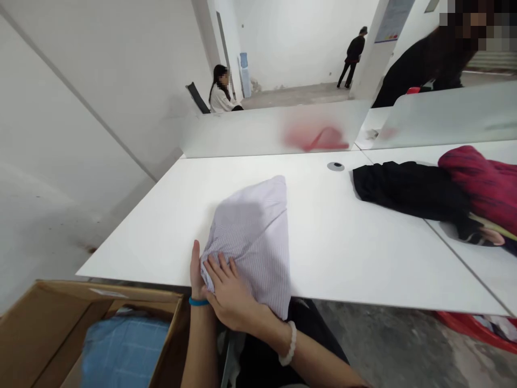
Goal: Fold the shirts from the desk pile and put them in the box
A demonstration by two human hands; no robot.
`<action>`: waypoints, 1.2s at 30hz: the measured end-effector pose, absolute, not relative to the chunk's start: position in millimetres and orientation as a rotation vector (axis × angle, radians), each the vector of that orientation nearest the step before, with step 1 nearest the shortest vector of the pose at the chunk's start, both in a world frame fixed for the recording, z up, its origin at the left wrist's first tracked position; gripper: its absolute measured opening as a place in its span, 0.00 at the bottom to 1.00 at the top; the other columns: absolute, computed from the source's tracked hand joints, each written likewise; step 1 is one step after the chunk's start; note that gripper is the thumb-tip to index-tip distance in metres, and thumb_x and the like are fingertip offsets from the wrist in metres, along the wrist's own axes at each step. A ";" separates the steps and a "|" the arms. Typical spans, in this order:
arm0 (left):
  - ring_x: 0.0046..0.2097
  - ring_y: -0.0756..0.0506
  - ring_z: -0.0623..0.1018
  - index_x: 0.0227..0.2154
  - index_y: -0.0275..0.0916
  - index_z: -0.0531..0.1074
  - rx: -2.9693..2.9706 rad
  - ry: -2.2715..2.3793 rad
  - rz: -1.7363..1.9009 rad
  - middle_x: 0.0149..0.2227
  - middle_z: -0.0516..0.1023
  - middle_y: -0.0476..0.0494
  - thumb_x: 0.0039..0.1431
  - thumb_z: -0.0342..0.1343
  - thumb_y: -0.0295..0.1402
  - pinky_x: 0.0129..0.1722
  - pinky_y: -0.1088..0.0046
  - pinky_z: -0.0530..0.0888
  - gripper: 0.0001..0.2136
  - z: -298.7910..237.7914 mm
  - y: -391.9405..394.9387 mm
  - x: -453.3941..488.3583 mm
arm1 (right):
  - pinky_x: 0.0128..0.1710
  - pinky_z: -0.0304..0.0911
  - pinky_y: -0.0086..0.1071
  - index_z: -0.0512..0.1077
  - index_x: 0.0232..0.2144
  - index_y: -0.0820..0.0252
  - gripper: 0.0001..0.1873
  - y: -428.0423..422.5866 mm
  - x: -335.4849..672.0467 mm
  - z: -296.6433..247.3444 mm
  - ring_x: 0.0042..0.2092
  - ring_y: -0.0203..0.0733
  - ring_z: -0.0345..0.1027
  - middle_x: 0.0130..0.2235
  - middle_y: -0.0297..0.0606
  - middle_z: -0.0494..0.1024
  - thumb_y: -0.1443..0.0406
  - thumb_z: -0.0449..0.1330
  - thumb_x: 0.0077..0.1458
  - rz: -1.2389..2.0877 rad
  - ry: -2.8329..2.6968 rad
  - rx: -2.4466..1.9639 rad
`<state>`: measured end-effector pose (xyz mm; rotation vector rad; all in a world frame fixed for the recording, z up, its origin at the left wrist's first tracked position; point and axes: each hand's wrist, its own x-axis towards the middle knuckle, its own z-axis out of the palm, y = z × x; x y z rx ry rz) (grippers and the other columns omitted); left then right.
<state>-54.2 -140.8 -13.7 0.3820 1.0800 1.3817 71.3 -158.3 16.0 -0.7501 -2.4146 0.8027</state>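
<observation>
Head view: right fingers (pixel 224 264) spread over creased, pinstriped cloth (pixel 258 237).

Two hands, one left hand (pixel 196 272) and one right hand (pixel 231 295); one striped garment (pixel 254 237); one blue wristband (pixel 197 302) and one white beaded bracelet (pixel 291 345); one cardboard box (pixel 44 334), with one blue checked garment (pixel 125 350) visible inside; one cable grommet (pixel 335 166); at right, at least one black garment (pixel 404 186) and one dark red garment (pixel 488 186), the pile's full count unclear; one red basin (pixel 458 323), its contents uncountable; three other people, one seated person (pixel 220 98), one standing person (pixel 354 51), one leaning person (pixel 416 64); one water dispenser (pixel 245 78); one wall poster (pixel 393 20).
</observation>
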 end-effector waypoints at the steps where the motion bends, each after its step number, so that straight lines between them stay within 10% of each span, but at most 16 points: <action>1: 0.60 0.36 0.65 0.53 0.42 0.69 0.388 1.195 1.400 0.52 0.74 0.41 0.54 0.46 0.56 0.59 0.56 0.64 0.30 -19.2 -145.8 -52.2 | 0.65 0.38 0.52 0.47 0.65 0.70 0.30 -160.9 71.1 11.8 0.68 0.52 0.31 0.67 0.46 0.46 0.59 0.40 0.66 0.789 -2.448 -0.752; 6: 0.64 0.39 0.59 0.58 0.54 0.60 0.671 1.561 1.590 0.61 0.64 0.52 0.53 0.46 0.51 0.59 0.55 0.65 0.28 -34.6 -165.5 -48.1 | 0.64 0.41 0.52 0.48 0.64 0.69 0.35 -166.4 98.3 33.4 0.68 0.54 0.32 0.67 0.50 0.45 0.51 0.42 0.64 0.708 -2.494 -0.698; 12: 0.59 0.32 0.66 0.46 0.42 0.72 0.705 1.650 1.276 0.47 0.78 0.44 0.47 0.51 0.38 0.55 0.51 0.69 0.22 -3.7 -141.4 -66.2 | 0.63 0.42 0.56 0.60 0.59 0.59 0.25 -162.2 146.4 34.2 0.65 0.51 0.47 0.62 0.45 0.61 0.55 0.45 0.65 0.521 -2.448 -0.825; 23: 0.57 0.42 0.68 0.49 0.43 0.68 1.693 1.964 1.305 0.55 0.70 0.44 0.56 0.50 0.38 0.59 0.59 0.64 0.17 101.6 -111.1 -40.5 | 0.61 0.48 0.54 0.68 0.51 0.63 0.17 -154.7 165.3 -11.9 0.62 0.55 0.52 0.58 0.49 0.66 0.64 0.54 0.60 0.414 -2.344 -0.906; 28: 0.56 0.42 0.70 0.52 0.36 0.66 2.149 1.777 0.719 0.54 0.71 0.41 0.60 0.46 0.38 0.56 0.63 0.65 0.19 103.1 -1.6 15.9 | 0.45 0.65 0.36 0.69 0.45 0.62 0.14 -163.7 189.0 6.4 0.44 0.41 0.67 0.42 0.45 0.73 0.68 0.47 0.62 0.702 -1.847 -1.114; 36: 0.58 0.38 0.66 0.52 0.33 0.65 2.308 1.753 0.391 0.56 0.68 0.32 0.57 0.49 0.44 0.59 0.60 0.58 0.25 49.7 109.8 64.7 | 0.29 0.56 0.28 0.67 0.22 0.59 0.22 -183.2 242.1 9.5 0.25 0.35 0.64 0.23 0.34 0.71 0.60 0.45 0.64 1.111 -1.752 -1.503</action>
